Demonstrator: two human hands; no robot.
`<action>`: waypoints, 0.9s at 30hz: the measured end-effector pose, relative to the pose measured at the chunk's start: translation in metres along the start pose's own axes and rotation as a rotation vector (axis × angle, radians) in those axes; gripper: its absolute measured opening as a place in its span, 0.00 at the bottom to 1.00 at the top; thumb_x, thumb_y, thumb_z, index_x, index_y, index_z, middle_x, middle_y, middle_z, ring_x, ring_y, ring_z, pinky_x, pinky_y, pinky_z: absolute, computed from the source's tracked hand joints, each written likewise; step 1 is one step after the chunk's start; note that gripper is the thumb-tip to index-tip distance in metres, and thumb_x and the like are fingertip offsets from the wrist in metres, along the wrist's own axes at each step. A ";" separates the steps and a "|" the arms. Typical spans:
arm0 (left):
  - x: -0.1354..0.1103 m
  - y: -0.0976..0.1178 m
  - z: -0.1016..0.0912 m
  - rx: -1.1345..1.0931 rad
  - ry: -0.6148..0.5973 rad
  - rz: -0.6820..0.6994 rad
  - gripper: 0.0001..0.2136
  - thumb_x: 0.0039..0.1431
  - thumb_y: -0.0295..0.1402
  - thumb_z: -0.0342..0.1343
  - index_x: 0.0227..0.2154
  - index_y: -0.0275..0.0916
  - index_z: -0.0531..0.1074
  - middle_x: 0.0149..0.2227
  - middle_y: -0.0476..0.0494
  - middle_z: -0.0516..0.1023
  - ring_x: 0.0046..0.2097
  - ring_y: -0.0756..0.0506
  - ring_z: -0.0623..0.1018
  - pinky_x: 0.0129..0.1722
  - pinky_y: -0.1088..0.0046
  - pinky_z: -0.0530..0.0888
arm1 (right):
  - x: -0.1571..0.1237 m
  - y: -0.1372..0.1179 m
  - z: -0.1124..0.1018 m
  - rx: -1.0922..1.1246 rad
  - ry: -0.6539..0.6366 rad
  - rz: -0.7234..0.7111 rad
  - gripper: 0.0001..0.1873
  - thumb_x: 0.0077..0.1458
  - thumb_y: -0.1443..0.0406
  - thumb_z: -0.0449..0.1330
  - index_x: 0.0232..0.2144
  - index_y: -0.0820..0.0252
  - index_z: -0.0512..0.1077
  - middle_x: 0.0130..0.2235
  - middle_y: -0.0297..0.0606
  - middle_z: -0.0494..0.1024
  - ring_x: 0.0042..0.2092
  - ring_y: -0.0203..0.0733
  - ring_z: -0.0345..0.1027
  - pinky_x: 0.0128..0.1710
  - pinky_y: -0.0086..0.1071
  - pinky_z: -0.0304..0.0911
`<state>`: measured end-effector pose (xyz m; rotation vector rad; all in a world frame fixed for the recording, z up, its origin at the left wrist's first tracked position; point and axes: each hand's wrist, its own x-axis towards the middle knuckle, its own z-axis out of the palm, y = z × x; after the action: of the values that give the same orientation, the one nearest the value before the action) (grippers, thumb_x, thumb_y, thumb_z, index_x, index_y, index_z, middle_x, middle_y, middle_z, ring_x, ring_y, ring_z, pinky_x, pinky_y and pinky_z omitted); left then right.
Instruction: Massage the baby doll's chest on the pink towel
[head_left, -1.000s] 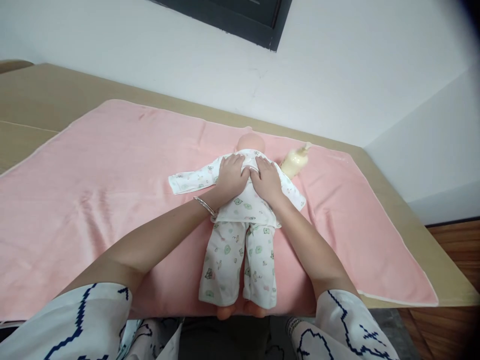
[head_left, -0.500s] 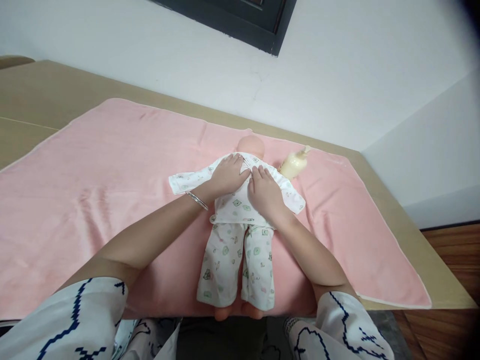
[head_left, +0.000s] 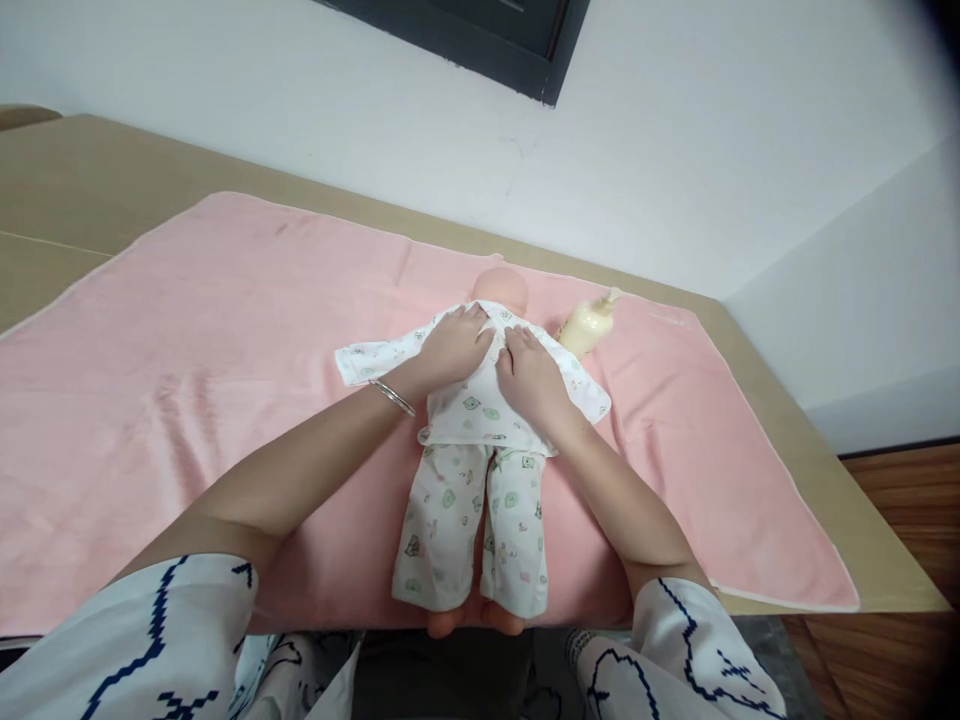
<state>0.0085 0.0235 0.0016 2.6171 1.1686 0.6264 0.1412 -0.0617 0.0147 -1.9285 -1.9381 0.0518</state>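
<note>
A baby doll (head_left: 480, 415) in a white printed top and trousers lies stretched out, its bald head (head_left: 501, 289) away from me and its feet at the near table edge. No face shows on it. My left hand (head_left: 456, 347) rests flat on the upper part of the top, left of the middle. Beside it, my right hand (head_left: 531, 375) lies on the right side, fingers extended and slightly bent. Both hands are open and touch the cloth, with a small gap between them. A silver bangle (head_left: 393, 397) circles my left wrist.
Under the doll a pink blanket (head_left: 247, 330) covers much of the wooden table (head_left: 150, 165). A bottle with pale yellow contents (head_left: 585, 326) lies tilted right of the doll's head. Behind the table rises a white wall (head_left: 660, 150) with a dark-framed panel (head_left: 517, 50).
My right hand's fingers have bent slightly and shifted a little toward the doll's head. My left hand stays nearly in place on the top. The view has shifted very slightly.
</note>
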 end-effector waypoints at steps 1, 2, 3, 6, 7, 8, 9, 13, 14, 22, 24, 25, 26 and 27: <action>0.001 -0.002 0.001 0.003 0.011 -0.019 0.22 0.71 0.34 0.38 0.57 0.31 0.70 0.62 0.32 0.71 0.64 0.37 0.69 0.65 0.56 0.64 | -0.001 -0.002 -0.001 0.002 -0.013 -0.006 0.28 0.66 0.66 0.44 0.63 0.74 0.65 0.65 0.56 0.67 0.69 0.55 0.56 0.69 0.49 0.52; 0.000 -0.001 0.002 0.018 0.026 -0.037 0.22 0.71 0.34 0.38 0.58 0.30 0.69 0.63 0.31 0.70 0.65 0.37 0.68 0.66 0.55 0.63 | -0.001 0.000 -0.002 0.012 -0.022 -0.011 0.28 0.66 0.65 0.44 0.63 0.73 0.65 0.65 0.56 0.67 0.69 0.55 0.56 0.69 0.49 0.53; -0.002 0.002 0.004 0.043 0.043 -0.051 0.23 0.71 0.34 0.38 0.60 0.28 0.67 0.64 0.30 0.69 0.66 0.36 0.67 0.66 0.54 0.62 | 0.002 0.003 -0.003 0.029 -0.026 -0.012 0.28 0.67 0.65 0.44 0.63 0.73 0.65 0.65 0.56 0.67 0.69 0.55 0.56 0.69 0.48 0.53; -0.016 0.019 0.009 0.132 0.062 -0.037 0.24 0.70 0.32 0.39 0.63 0.24 0.63 0.65 0.26 0.66 0.68 0.33 0.64 0.67 0.52 0.60 | 0.015 0.023 -0.002 0.079 -0.026 -0.026 0.28 0.68 0.61 0.45 0.63 0.71 0.65 0.66 0.55 0.66 0.69 0.55 0.56 0.68 0.49 0.53; -0.020 0.025 0.010 0.152 0.062 -0.013 0.24 0.69 0.30 0.39 0.62 0.23 0.63 0.65 0.25 0.67 0.68 0.32 0.64 0.66 0.52 0.61 | 0.019 0.029 -0.001 0.088 -0.026 -0.045 0.28 0.68 0.60 0.46 0.63 0.69 0.65 0.66 0.54 0.67 0.69 0.55 0.56 0.68 0.50 0.52; -0.024 0.030 0.011 0.164 0.062 0.012 0.23 0.69 0.29 0.40 0.62 0.24 0.64 0.64 0.24 0.68 0.67 0.32 0.65 0.66 0.52 0.62 | 0.023 0.034 0.000 0.089 -0.026 -0.067 0.27 0.68 0.59 0.46 0.62 0.68 0.65 0.66 0.54 0.67 0.68 0.55 0.57 0.68 0.51 0.52; -0.026 0.033 0.011 0.169 0.063 0.030 0.22 0.68 0.28 0.41 0.61 0.24 0.65 0.63 0.24 0.69 0.67 0.33 0.66 0.65 0.53 0.63 | 0.025 0.037 0.001 0.082 -0.023 -0.083 0.27 0.67 0.60 0.46 0.62 0.68 0.65 0.65 0.54 0.68 0.68 0.55 0.58 0.68 0.52 0.52; -0.019 0.024 0.003 0.128 0.032 0.077 0.20 0.68 0.27 0.41 0.56 0.29 0.70 0.60 0.29 0.72 0.65 0.36 0.69 0.64 0.56 0.65 | 0.016 0.021 0.002 -0.007 -0.002 -0.038 0.28 0.67 0.63 0.45 0.63 0.73 0.64 0.65 0.57 0.68 0.68 0.58 0.57 0.68 0.52 0.51; -0.014 0.019 0.001 0.112 0.019 0.090 0.19 0.68 0.28 0.40 0.54 0.29 0.72 0.59 0.30 0.74 0.63 0.36 0.70 0.63 0.57 0.67 | 0.011 0.014 0.001 -0.029 0.000 -0.018 0.28 0.67 0.64 0.45 0.63 0.74 0.64 0.65 0.58 0.67 0.69 0.58 0.57 0.69 0.51 0.51; -0.011 0.015 -0.001 0.161 0.091 0.005 0.20 0.69 0.28 0.39 0.52 0.26 0.72 0.55 0.27 0.76 0.58 0.35 0.74 0.60 0.55 0.69 | -0.001 0.003 -0.008 0.012 -0.055 -0.058 0.23 0.68 0.64 0.44 0.57 0.67 0.71 0.63 0.52 0.70 0.68 0.55 0.59 0.68 0.49 0.55; -0.019 0.026 0.003 0.228 0.090 0.018 0.21 0.68 0.28 0.41 0.56 0.22 0.70 0.58 0.25 0.74 0.61 0.34 0.72 0.63 0.55 0.67 | 0.008 0.016 -0.008 0.067 -0.063 -0.067 0.24 0.69 0.62 0.44 0.58 0.65 0.70 0.65 0.51 0.69 0.68 0.53 0.58 0.69 0.49 0.54; -0.023 0.031 0.006 0.257 0.079 0.026 0.21 0.67 0.27 0.42 0.57 0.21 0.69 0.59 0.23 0.73 0.62 0.33 0.71 0.63 0.55 0.66 | 0.012 0.022 -0.006 0.084 -0.065 -0.077 0.24 0.69 0.62 0.45 0.59 0.66 0.69 0.65 0.51 0.68 0.69 0.53 0.57 0.69 0.49 0.52; -0.026 0.035 0.008 0.280 0.069 0.030 0.22 0.67 0.26 0.43 0.58 0.19 0.68 0.60 0.22 0.72 0.63 0.32 0.71 0.64 0.55 0.65 | 0.016 0.028 -0.005 0.091 -0.064 -0.090 0.25 0.69 0.61 0.45 0.60 0.67 0.68 0.66 0.52 0.67 0.70 0.53 0.55 0.70 0.49 0.51; -0.027 0.038 0.010 0.296 0.061 0.034 0.22 0.66 0.26 0.44 0.58 0.18 0.68 0.60 0.20 0.71 0.64 0.31 0.70 0.64 0.54 0.65 | 0.019 0.032 -0.002 0.090 -0.058 -0.101 0.25 0.68 0.61 0.46 0.61 0.68 0.66 0.66 0.53 0.66 0.70 0.53 0.54 0.70 0.50 0.49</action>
<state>0.0216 -0.0222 -0.0017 2.8856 1.3288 0.5826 0.1734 -0.0425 0.0119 -1.7880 -2.0312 0.1652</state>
